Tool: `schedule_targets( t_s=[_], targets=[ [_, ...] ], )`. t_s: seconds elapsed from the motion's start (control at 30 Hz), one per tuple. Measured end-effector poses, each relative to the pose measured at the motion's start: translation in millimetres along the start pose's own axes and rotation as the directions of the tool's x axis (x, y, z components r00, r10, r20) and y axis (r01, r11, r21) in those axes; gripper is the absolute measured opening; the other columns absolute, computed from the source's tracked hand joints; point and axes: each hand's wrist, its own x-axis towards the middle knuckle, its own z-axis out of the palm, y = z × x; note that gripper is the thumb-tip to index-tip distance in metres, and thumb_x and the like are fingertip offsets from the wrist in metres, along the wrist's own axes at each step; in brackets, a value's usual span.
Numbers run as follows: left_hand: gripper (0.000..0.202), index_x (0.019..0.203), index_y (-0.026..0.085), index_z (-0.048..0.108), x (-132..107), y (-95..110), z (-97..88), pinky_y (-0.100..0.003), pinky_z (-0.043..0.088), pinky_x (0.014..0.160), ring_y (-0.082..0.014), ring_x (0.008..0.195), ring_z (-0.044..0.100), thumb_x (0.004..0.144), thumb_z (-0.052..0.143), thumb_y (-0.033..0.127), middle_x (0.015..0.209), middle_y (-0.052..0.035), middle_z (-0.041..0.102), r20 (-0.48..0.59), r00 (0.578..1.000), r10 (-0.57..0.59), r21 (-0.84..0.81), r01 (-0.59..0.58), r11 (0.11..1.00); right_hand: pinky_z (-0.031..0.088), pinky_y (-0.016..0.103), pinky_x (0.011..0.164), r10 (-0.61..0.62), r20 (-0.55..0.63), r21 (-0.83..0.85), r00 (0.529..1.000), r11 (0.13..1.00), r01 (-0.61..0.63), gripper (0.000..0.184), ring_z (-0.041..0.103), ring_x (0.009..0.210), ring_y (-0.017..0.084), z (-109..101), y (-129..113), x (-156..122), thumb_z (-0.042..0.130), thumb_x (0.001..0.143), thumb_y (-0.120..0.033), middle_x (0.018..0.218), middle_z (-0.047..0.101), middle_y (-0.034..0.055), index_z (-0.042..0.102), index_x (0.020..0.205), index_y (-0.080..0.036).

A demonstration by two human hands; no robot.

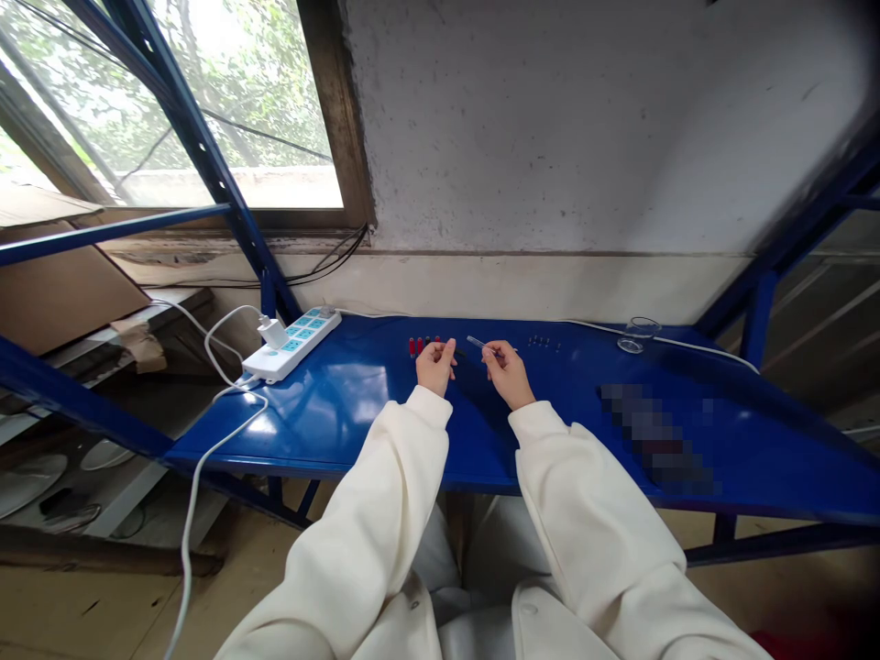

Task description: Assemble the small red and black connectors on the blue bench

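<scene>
My left hand (435,365) rests on the blue metal table (344,403), fingers curled beside a short row of small red and black parts (424,345). Whether it grips one of them is too small to make out. My right hand (505,368) is closed in a pinch on thin metal tweezers (477,343), whose tips point left toward the row. A second cluster of tiny dark parts (542,342) lies just right of that hand. Both arms wear white sleeves.
A white power strip (294,344) with a plugged charger and white cable (206,449) sits at the table's back left. A small clear glass dish (636,334) stands at the back right beside a thin white wire. Blue shelf posts flank the table; a window is at upper left.
</scene>
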Motion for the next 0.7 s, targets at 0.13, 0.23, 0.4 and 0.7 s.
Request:
schedule_targets(
  t_s=[0.13,0.23,0.4,0.7],
  targets=[
    [0.038,0.068,0.014,0.053,-2.3,0.5,2.4,-0.017,0.031,0.033,-0.0034,0.031,0.04,0.065,0.061,0.051,0.05,0.0036,0.051,0.127,0.992,0.006,0.029,-0.01,1.0,0.04,0.024,0.048,0.035,0.124,0.106,0.992,0.993,-0.048,0.031,0.046,0.048,0.009,3.1,-0.1,0.0,0.049,0.075,-0.049,0.074,0.055,0.0012,0.052,0.083,-0.02],
    [0.038,0.068,0.014,0.054,-2.6,-0.1,2.6,-0.017,0.029,0.032,-0.0033,0.031,0.039,0.065,0.061,0.051,0.047,0.0041,0.05,0.154,0.988,0.005,0.046,-0.012,0.999,0.042,0.025,0.049,0.037,0.214,0.088,0.976,0.994,-0.057,0.032,0.047,0.049,0.009,4.9,0.9,-1.4,0.051,0.073,-0.05,0.076,0.057,0.0018,0.055,0.082,-0.019],
    [0.034,0.07,0.014,0.06,-1.2,-5.3,1.6,-0.018,0.032,0.037,-0.0047,0.037,0.041,0.067,0.06,0.048,0.046,0.0034,0.049,0.158,0.986,0.058,0.117,-0.078,0.99,0.043,0.027,0.057,0.003,0.247,0.032,0.969,0.999,-0.012,0.033,0.05,0.057,0.012,6.3,4.9,-2.0,0.052,0.073,-0.049,0.079,0.06,0.0034,0.059,0.081,-0.018],
    [0.035,0.065,0.015,0.064,-1.9,-6.5,2.0,-0.021,0.042,0.055,-0.0108,0.058,0.053,0.074,0.052,0.046,0.059,-0.0016,0.059,0.208,0.966,0.155,0.231,-0.202,0.952,0.041,0.027,0.06,0.013,0.313,0.073,0.95,0.997,-0.037,0.033,0.048,0.059,0.011,6.8,4.9,-2.0,0.054,0.069,-0.05,0.065,0.054,0.0001,0.051,0.066,-0.017]
  ],
)
